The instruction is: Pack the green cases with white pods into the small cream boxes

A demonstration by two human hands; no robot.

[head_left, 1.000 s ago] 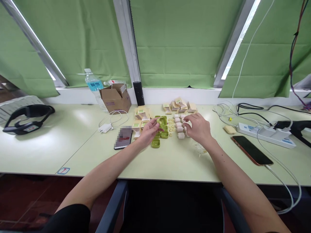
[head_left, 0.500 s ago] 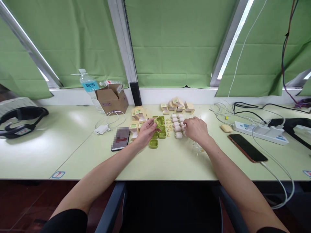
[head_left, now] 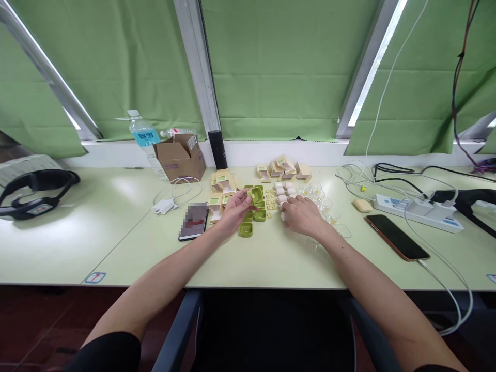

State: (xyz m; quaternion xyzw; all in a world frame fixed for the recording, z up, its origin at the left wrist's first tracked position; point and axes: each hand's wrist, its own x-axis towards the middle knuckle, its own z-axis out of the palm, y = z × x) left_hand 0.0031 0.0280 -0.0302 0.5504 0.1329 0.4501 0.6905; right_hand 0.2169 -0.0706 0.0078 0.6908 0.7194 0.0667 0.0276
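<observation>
At the left end of the table (head_left: pixel 127 261) lies a dark headset (head_left: pixel 46 177); further along stand a water bottle (head_left: pixel 146 137) and an open carton (head_left: pixel 177 164), with a white charger (head_left: pixel 165 206) in front of them. A phone (head_left: pixel 194 222) lies beside a cluster of cream folded boxes (head_left: pixel 225 181).

Next comes the left hand (head_left: pixel 234 209), its grip pinching a green cup (head_left: pixel 256 196) by the side, raised over the other green cups (head_left: pixel 245 230) on the table. The cup looks light, stiff and smooth, probably plastic, so a gentle hold on the outer wall or rim should do, leaving the hollow free.

To the right run small yellow pieces (head_left: pixel 270 201) in short rows, then pale, rounded blocks (head_left: pixel 280 191). The right hand (head_left: pixel 303 214) reaches down over the nearest pale block (head_left: pixel 285 216), fingers bent; I cannot tell whether its grip has closed. The block seems light, perhaps slightly slippery; its rounded sides suit thumb and fingertips.

Beyond that hand sit clear covers (head_left: pixel 327 203), apparently thin and easily creased or knocked, best taken by their edges. Farther right are a white power strip (head_left: pixel 418 213) and a second phone (head_left: pixel 397 237).
</observation>
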